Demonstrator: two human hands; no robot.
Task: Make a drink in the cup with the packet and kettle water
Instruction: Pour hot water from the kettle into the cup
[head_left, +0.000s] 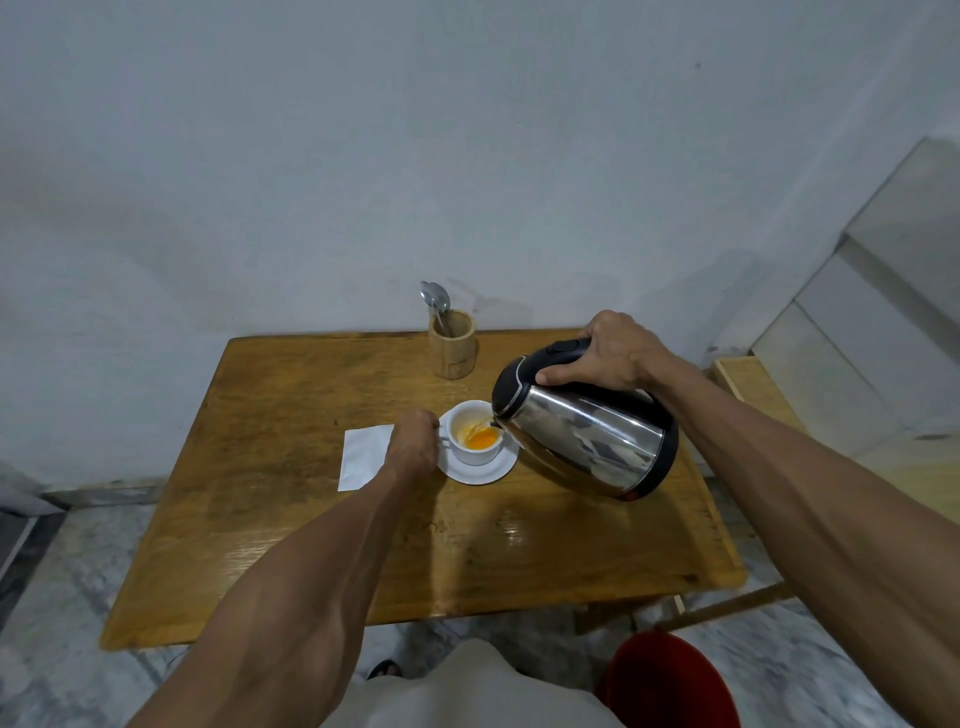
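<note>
A white cup (475, 452) stands on a white saucer (488, 473) on the wooden table (311, 519). Orange liquid and powder show inside the cup. My left hand (413, 441) grips the cup's handle at its left side. My right hand (608, 353) holds the black handle of a steel kettle (587, 441), which is tilted with its spout over the cup's right rim. A white packet (361, 457) lies flat on the table just left of my left hand, partly hidden by it.
A wooden holder (452, 345) with spoons (435, 300) stands at the table's back edge, near the wall. A red stool (670, 680) sits at lower right on the floor. Steps (857, 312) rise on the right.
</note>
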